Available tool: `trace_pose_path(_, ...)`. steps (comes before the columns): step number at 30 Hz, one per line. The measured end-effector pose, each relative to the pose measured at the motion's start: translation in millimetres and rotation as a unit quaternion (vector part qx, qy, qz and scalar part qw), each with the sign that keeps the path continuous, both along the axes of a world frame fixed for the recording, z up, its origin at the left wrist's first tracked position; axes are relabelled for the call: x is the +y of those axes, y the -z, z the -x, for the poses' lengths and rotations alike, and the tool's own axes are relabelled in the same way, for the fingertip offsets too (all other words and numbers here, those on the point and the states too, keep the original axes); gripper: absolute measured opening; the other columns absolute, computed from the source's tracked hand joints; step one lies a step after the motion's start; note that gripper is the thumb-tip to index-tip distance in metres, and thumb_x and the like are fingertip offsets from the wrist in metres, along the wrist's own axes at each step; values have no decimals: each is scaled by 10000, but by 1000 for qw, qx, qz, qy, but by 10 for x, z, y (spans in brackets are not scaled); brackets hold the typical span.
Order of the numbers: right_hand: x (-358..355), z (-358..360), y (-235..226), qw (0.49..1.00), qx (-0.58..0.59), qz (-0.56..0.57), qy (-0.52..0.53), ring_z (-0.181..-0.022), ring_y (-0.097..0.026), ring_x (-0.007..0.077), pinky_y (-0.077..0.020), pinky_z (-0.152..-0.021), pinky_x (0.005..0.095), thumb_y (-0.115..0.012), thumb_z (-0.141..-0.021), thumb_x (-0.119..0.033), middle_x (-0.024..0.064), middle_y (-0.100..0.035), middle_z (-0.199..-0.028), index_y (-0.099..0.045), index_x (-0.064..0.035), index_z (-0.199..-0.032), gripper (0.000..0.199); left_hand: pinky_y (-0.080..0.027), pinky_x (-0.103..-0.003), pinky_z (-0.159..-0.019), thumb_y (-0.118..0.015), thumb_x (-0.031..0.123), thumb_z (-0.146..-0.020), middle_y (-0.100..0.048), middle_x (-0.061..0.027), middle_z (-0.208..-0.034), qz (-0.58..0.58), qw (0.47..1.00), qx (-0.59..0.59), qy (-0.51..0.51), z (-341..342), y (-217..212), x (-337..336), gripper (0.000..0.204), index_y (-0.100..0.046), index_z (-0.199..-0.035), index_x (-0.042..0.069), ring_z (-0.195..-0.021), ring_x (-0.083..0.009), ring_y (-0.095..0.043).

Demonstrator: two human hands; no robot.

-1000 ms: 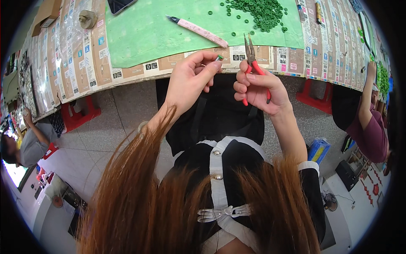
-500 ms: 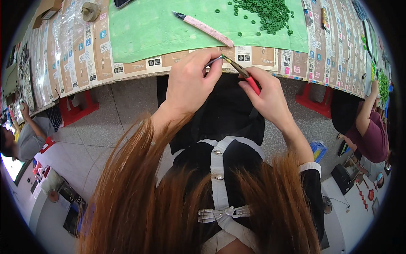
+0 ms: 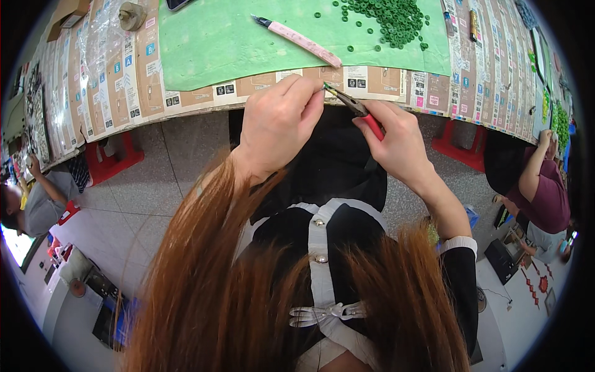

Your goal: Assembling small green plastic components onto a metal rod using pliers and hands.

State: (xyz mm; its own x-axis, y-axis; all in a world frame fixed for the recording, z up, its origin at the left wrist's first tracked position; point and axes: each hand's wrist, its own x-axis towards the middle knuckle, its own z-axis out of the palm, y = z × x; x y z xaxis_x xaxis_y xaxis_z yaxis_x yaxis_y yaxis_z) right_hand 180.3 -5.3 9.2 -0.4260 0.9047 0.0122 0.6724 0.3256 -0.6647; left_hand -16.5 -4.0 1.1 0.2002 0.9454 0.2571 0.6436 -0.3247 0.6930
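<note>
At the near edge of the long table (image 3: 139, 102) covered in printed brown cardboard, we work just off a broad, pale green sheet (image 3: 223, 53) that bears a loose heap of small, round, dark green rings (image 3: 401, 26). Our left hand (image 3: 279, 121) is drawn in, back upward, thumb and forefinger pinched together on something tiny; its other fingers are mostly hidden. Our right hand (image 3: 401, 139) curls around the red-handled, long-nosed metal pliers (image 3: 350, 104), whose tips point at the left fingertips; we cannot tell how far apart those tips stand. A slim, pink, pen-shaped tool (image 3: 304, 43) with a dark end lies on the sheet beyond. Smallest of all, a tiny green piece (image 3: 326, 86) sits between the left fingertips and the pliers' tips, its shape too small to tell. To do this well, we should pinch it steadily, line the tips up squarely, squeeze gently lest it slip, and keep skin clear of the metal.
</note>
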Motion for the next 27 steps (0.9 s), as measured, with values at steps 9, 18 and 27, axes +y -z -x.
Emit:
trace_pose_path(9,-87,-9,-21,945,127,297,58,-681,-593,319,-459,-629,357,-654,-754,-117,143,-601,-712,-588,-2,-833,154,-443,-270,-520,-648,65,-776,-613,-81,-726,163,949,-269,-23,-21,89,-55,95,-629,-856,18,-575,-177,-568)
trace_pose_path(18,-155,-118,-126,997,9,79,23,-755,-585,349,-463,-659,396,-650,-760,-146,169,-599,-800,-578,10,-903,223,-457,-320,-553,-655,94,-744,-590,-44,-727,-5,998,5,59,14,-69,20,91,-593,-806,68,-679,-229,-592)
trace_pose_path(27,-127,-99,-187,985,-23,168,-4,-690,-597,312,-460,-647,331,-634,-785,-129,160,-611,-747,-593,19,-902,193,-439,-306,-542,-693,24,-674,-565,-71,-695,-78,987,100,101,69,-90,9,149,-596,-786,43,-625,-237,-566)
